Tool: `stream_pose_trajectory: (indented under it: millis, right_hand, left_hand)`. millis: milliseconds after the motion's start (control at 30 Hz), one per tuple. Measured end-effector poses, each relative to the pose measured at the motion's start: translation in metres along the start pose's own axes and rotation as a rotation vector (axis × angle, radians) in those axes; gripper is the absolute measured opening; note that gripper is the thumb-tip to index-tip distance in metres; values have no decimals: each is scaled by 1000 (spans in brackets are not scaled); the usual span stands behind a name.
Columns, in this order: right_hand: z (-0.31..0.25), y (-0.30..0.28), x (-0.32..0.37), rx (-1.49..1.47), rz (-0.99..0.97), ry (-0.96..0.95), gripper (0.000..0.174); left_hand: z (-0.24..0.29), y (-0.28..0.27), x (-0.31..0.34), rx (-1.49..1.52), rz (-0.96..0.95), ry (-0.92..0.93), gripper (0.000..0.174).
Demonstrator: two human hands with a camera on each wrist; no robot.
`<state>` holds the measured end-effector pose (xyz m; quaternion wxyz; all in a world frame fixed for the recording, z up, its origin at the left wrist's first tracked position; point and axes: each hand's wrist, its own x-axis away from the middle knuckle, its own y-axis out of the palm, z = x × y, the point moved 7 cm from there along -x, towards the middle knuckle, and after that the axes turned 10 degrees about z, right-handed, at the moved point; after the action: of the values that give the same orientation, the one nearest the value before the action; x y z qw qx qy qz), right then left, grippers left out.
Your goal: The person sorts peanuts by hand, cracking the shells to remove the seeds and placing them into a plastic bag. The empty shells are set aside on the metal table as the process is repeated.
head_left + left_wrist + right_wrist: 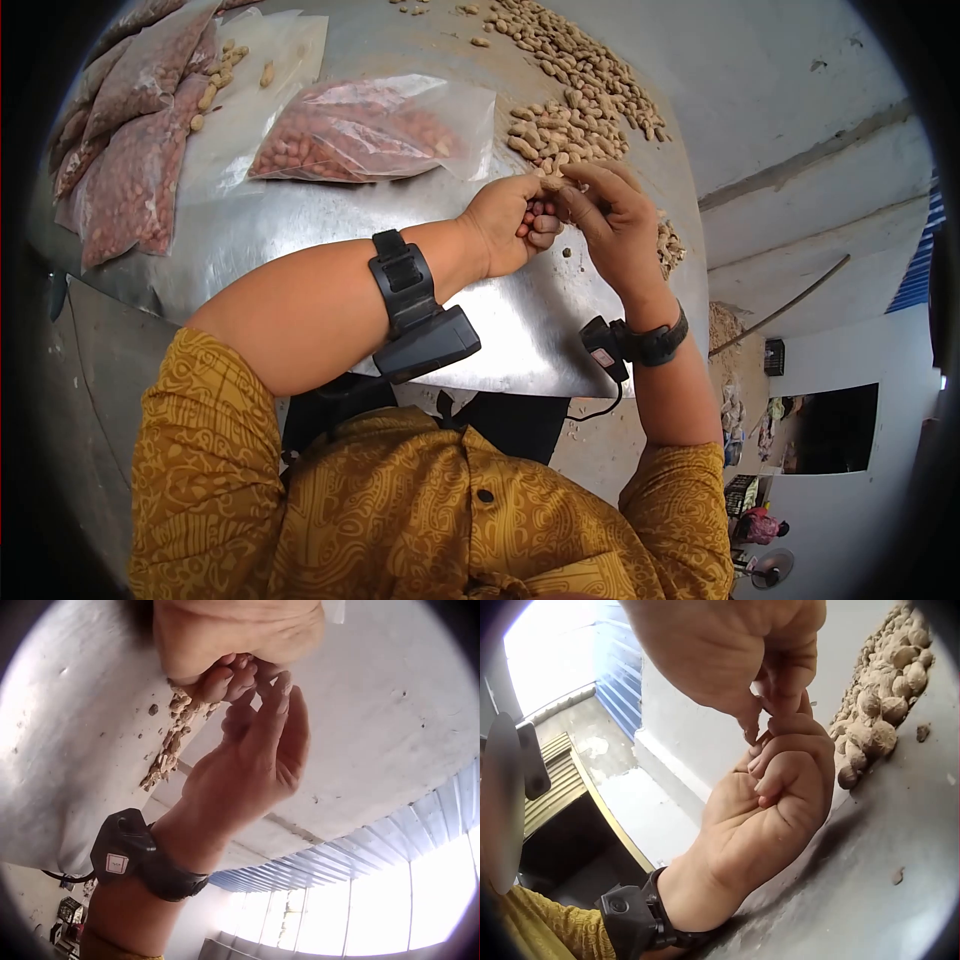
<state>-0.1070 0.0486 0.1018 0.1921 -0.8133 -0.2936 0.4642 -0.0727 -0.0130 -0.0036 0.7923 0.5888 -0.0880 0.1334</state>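
Both hands meet above the metal tabletop (300,230), beside a heap of unshelled peanuts (570,130). The left hand (500,225) has its fingers curled round several reddish peanut kernels (536,210), which show between palm and fingertips. At its thumb tip is an unshelled-looking peanut (551,184). Thumb and forefinger of the right hand (622,225) pinch at that same peanut from the other side. In the right wrist view the left hand (772,787) is palm up, a kernel (765,801) peeking out under a finger. The fingers largely hide the peanut there.
A clear bag of red kernels (350,130) lies just beyond the left forearm. More filled bags (135,180) are stacked at the left, next to a few loose peanuts (222,70). Shell bits (670,248) lie by the table's right edge, near a wall.
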Motion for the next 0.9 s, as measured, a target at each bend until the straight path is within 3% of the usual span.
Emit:
stream_pose_trajectory:
  millis: [100, 200, 367, 600, 900]
  right_hand:
    - [12, -3, 1, -130, -20, 106, 17]
    - [33, -13, 5, -319, 31, 409, 18]
    - [67, -53, 6, -148, 126, 444, 17]
    - [133, -108, 18, 144, 144, 499, 19]
    - [152, -120, 20, 264, 97, 484, 19]
  left_hand:
    - [-3, 1, -1, -23, -54, -32, 10]
    - [-2, 8, 5, -110, -67, 17, 9]
    - [4, 5, 6, -227, -40, 136, 20]
    - [7, -1, 3, -288, 37, 198, 20]
    - [7, -1, 4, -294, 66, 208, 20]
